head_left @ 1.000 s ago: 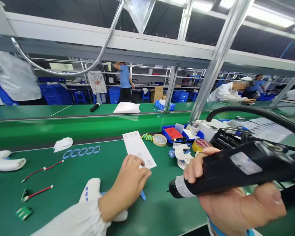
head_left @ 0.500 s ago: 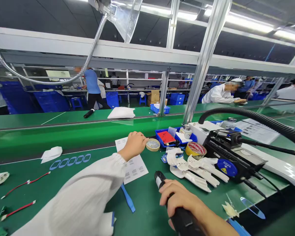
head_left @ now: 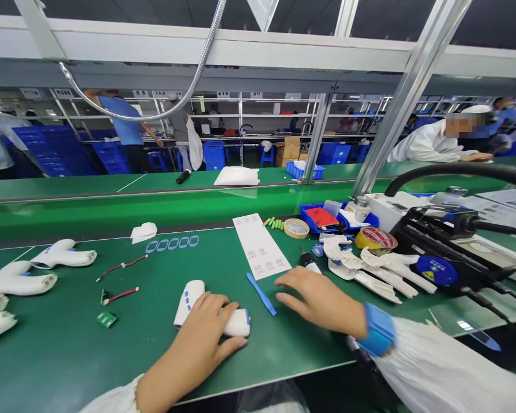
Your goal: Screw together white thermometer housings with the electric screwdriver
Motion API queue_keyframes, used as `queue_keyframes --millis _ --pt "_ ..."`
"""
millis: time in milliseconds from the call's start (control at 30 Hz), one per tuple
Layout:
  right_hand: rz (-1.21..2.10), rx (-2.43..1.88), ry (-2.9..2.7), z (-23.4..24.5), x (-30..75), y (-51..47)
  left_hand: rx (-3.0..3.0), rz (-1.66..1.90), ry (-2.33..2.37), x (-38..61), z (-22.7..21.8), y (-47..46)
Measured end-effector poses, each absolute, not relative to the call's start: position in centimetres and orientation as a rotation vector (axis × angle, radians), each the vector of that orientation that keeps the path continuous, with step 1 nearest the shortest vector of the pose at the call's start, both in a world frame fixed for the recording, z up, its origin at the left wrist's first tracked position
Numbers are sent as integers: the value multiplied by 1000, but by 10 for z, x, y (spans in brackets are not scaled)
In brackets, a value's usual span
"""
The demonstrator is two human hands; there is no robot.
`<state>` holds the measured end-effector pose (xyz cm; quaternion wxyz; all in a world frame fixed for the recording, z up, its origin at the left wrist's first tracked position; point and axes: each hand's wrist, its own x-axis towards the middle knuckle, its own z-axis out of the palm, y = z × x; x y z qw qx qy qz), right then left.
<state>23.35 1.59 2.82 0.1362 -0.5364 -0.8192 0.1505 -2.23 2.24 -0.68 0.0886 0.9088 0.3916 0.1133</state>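
Note:
My left hand (head_left: 204,332) lies over a white gun-shaped plastic device (head_left: 193,289) on the green bench, fingers curled across it and thumb along its near side. Part of the device is hidden under the palm. My right hand (head_left: 312,295), a blue band at its wrist, is open with fingers stretched out. Just behind it lies a black electric screwdriver (head_left: 312,263) with a white label, partly hidden by the hand. A blue pry tool (head_left: 261,295) rests between both hands. Beyond it is a printed white sheet (head_left: 260,246).
White housing pieces (head_left: 370,267), yellow tape (head_left: 376,238), a round dish of small parts (head_left: 296,228) and blue bins (head_left: 307,221) stand right, beside a black machine (head_left: 447,246). Leftward lie red wires (head_left: 122,295), a circuit board (head_left: 106,319) and more white devices (head_left: 62,254).
My right hand has let go of the screwdriver, which now lies on the bench. My left hand came back from beside the round dish onto the white device. The view shifted left and down.

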Motion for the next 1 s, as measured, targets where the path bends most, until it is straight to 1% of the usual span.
queue_keyframes --millis 100,200,367,467,567,633,700,767,900,1000 --pt "590 -1640 -2285 20 199 43 2794 447 1076 -18 -12 23" --pt "757 -1637 -2181 8 190 58 2825 637 1006 -22 -16 21" --pt "1186 -1448 -1890 5 198 47 2728 741 1043 -27 -17 19" --pt "1330 -1360 -1708 8 191 30 2687 795 1012 -26 -14 19" --pt "1638 -1171 -1444 9 174 11 2671 894 938 -26 -14 18" --pt "1895 -948 -1197 8 162 1 2673 975 907 -27 -15 16" --pt "2046 -754 -1016 8 152 -6 2688 1049 890 -29 -17 14" --pt "2118 -647 -932 9 147 -11 2750 1082 839 -33 -18 15" --pt "2163 -596 -914 13 144 -15 2947 1075 736 -36 -20 19" --pt "2166 -588 -901 9 145 -16 2905 1139 860 -30 -24 15"
